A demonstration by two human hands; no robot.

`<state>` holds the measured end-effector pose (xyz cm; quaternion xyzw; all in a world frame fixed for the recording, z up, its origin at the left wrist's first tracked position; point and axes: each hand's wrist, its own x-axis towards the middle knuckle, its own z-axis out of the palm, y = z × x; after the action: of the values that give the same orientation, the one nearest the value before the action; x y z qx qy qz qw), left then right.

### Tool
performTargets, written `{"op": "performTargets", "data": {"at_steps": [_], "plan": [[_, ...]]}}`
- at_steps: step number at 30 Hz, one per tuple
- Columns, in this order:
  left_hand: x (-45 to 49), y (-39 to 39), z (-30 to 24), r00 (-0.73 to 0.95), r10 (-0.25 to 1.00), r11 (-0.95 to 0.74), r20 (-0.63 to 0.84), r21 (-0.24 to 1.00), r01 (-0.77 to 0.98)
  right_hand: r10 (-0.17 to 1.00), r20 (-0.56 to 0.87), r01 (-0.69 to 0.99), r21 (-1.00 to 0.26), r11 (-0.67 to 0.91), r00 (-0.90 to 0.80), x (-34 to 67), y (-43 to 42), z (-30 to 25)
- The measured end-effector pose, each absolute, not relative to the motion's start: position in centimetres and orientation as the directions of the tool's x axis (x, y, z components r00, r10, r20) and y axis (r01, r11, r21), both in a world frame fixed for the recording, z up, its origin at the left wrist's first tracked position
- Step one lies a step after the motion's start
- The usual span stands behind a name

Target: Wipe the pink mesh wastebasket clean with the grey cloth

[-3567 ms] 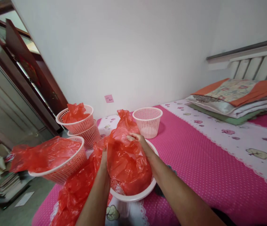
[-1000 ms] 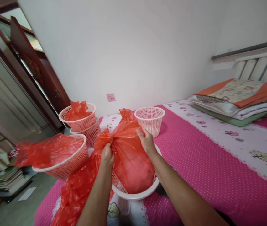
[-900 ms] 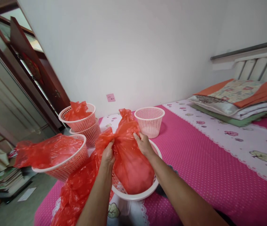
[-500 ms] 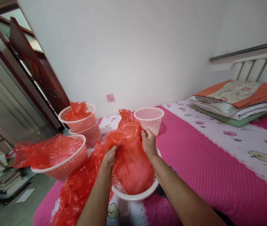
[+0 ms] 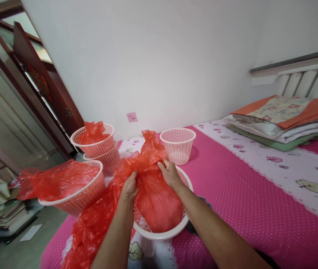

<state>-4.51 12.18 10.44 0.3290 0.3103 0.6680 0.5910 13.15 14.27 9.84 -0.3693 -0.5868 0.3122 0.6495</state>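
A red plastic bag (image 5: pixel 159 205) bulges with something pale inside and sits in a round pink basket (image 5: pixel 161 236) with a white rim, right in front of me. My left hand (image 5: pixel 131 185) grips the gathered plastic on the left side, thumb up. On the right side of the bag's neck, my right hand (image 5: pixel 171 175) pinches the plastic. The neck is bunched between the two hands. What the bag holds is hidden by the plastic. More crumpled red plastic (image 5: pixel 92 220) lies left of the basket, partly behind my left forearm.
A pink basket (image 5: pixel 178 147) stands behind my right hand. At left, another basket (image 5: pixel 75 196) holds a red bag that spills over its rim, near stacked baskets (image 5: pixel 103 160) topped with red plastic. Folded bedding (image 5: pixel 282 116) lies on the bed (image 5: pixel 231 201) at right.
My right hand has moved left and slightly down, toward my left hand. The bag's upper part, spread wider before, is now bunched more narrowly between them.
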Motion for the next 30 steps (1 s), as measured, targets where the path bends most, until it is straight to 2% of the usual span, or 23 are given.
{"op": "performTargets", "data": {"at_steps": [7,10,13,17,23,26,28,30], "plan": [[-5.6,11.5,10.3,-0.007,1.0,-0.012,0.01,0.887,-0.463,0.816,0.496,-0.002,-0.854,0.52,0.295,14.3,15.3,9.7],[-5.2,11.4,10.2,0.0,1.0,0.016,-0.017,0.913,-0.407,0.815,0.497,-0.015,-0.851,0.525,0.298,14.5,15.4,9.7],[-4.3,11.8,9.9,-0.05,0.999,-0.037,0.018,0.916,-0.399,0.826,0.538,-0.02,-0.836,0.548,0.168,14.0,14.8,9.7],[-3.9,12.6,9.7,-0.196,0.978,-0.144,0.066,0.898,-0.415,0.819,0.574,-0.014,-0.819,0.574,-0.009,13.2,13.8,9.9],[-3.9,13.1,10.5,-0.295,0.947,-0.26,0.13,0.849,-0.46,0.848,0.53,0.008,-0.848,0.53,-0.009,13.7,13.4,10.5],[-3.4,12.8,10.9,-0.285,0.944,-0.286,0.164,0.839,-0.463,0.857,0.476,-0.081,-0.879,0.47,-0.196,13.5,12.7,10.7],[-3.0,12.5,11.1,-0.288,0.945,-0.27,0.154,0.865,-0.423,0.821,0.449,-0.081,-0.889,0.451,-0.352,13.1,12.3,10.7],[-2.9,12.2,11.0,-0.273,0.952,-0.237,0.138,0.897,-0.373,0.782,0.451,-0.071,-0.881,0.469,-0.43,12.7,12.0,10.6]]}}
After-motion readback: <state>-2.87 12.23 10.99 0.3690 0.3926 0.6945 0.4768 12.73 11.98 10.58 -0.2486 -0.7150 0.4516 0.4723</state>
